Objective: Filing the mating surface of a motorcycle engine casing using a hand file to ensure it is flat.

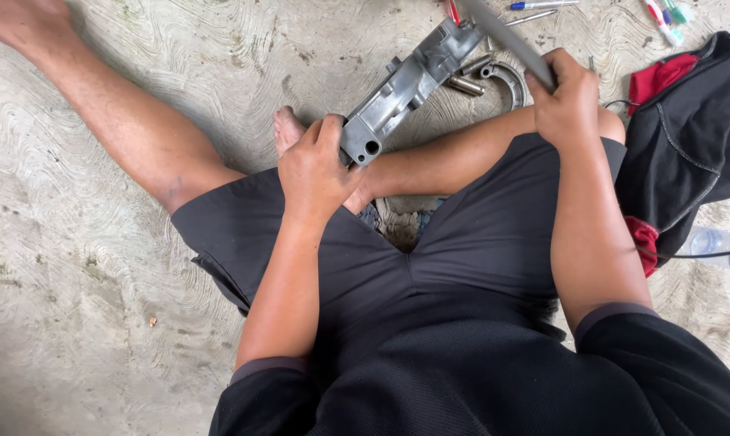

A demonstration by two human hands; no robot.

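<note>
A: Down on the concrete floor (98,266) we go, person seated, legs folded. The left hand (316,173) is clamped round the near end of a grey metal casting (405,85), which slants up and away over the shin.

B: And the right hand (567,101)?

A: Fist closed on the handle end of a flat grey file (502,36). The blade runs up-left, and its far part sits right by the casting's top end. Touching or just above, I can't tell from here.

B: So how far along is the work?

A: My read: filing in hand, somewhere in the middle. The casting is gripped and steadied, the file is lined up at it. I see no bright fresh-cut face and no filings, so how much is done is hard to judge.

B: Anything waiting nearby?

A: A curved metal piece (510,81) and a small cylinder (466,85) lie on the floor just past the knee, untouched. Pens (543,5) beyond them, a black bag (696,137) to the right, a plastic bottle (720,242) near it.
</note>
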